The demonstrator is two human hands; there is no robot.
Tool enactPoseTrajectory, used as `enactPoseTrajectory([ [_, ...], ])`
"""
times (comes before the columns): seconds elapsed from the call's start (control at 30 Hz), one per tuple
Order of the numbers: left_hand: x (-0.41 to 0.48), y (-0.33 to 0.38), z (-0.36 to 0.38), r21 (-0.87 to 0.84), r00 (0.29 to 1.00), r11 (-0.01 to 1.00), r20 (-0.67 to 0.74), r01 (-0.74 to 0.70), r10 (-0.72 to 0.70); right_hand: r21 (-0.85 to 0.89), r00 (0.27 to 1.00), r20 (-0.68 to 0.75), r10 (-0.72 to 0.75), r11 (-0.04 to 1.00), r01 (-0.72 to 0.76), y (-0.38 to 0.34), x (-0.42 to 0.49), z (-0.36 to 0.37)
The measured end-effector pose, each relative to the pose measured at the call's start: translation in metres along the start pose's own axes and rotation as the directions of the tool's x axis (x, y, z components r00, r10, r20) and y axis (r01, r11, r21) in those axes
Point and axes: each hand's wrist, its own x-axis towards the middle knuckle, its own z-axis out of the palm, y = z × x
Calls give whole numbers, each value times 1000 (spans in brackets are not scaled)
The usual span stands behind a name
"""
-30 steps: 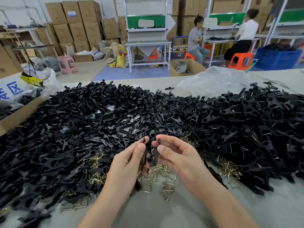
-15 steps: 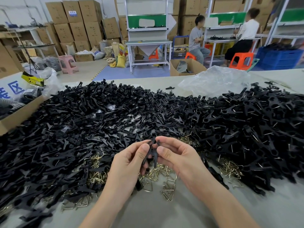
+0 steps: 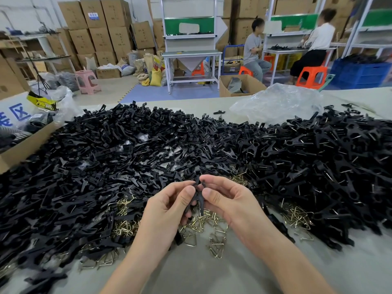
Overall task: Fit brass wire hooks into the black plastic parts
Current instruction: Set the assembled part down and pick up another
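Note:
My left hand (image 3: 167, 209) and my right hand (image 3: 231, 200) meet over the table's near middle, and between their thumbs and fingertips they pinch a black plastic part (image 3: 199, 195) held upright. Whether a hook sits in it is hidden by my fingers. Loose brass wire hooks (image 3: 203, 228) lie on the table just below my hands, with more at the right (image 3: 296, 216). A wide heap of black plastic parts (image 3: 106, 158) spreads across the table behind and to the left. On the right, the parts (image 3: 318, 158) show wire in them.
A cardboard box (image 3: 25, 145) sits at the left table edge. A crumpled clear plastic bag (image 3: 275, 102) lies at the far right. The bare grey table (image 3: 212, 272) runs along the near edge. Two seated people work at benches far behind.
Both hands have closed in on each other, bringing the two black pieces together into one upright part. The rest of the table looks the same.

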Motion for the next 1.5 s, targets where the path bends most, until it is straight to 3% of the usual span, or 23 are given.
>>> enactPoseTrajectory([
  [0.4,-3,2,-4,110,994,994,107,-20,8,-97,997,58,52,994,-46,-1,-2,-4],
  [0.53,-1,3,-3,52,999,997,26,-48,47,-89,995,86,42,995,-35,-1,-1,-5],
  [0.6,2,2,-5,6,995,999,-79,-53,53,-268,999,45,-7,963,19,-3,-3,-9],
  [0.63,4,2,-7,-3,990,998,-126,-56,55,-451,998,15,-57,891,58,-3,-4,-13],
  [0.7,6,2,-10,-11,979,998,-196,-63,60,-825,985,21,-169,554,113,-1,-7,-23],
  [0.73,7,3,-12,-9,973,998,-221,-67,63,-914,982,51,-180,387,119,-1,-9,-25],
  [0.77,7,3,-14,-6,969,997,-238,-71,68,-951,986,75,-148,288,116,-1,-11,-27],
  [0.87,7,3,-14,0,963,997,-260,-79,76,-983,994,111,17,151,107,-1,-13,-29],
  [0.97,6,2,-13,3,963,997,-259,-78,76,-992,990,121,66,53,117,-3,-12,-27],
  [1.37,5,-3,-11,28,962,997,-260,-75,80,-970,970,208,-124,102,221,2,-14,-27],
  [1.43,5,-4,-11,27,963,997,-259,-76,81,-965,970,205,-132,139,223,2,-14,-27],
  [1.5,5,-4,-10,30,964,996,-252,-78,83,-944,975,173,-137,260,203,1,-14,-26],
])
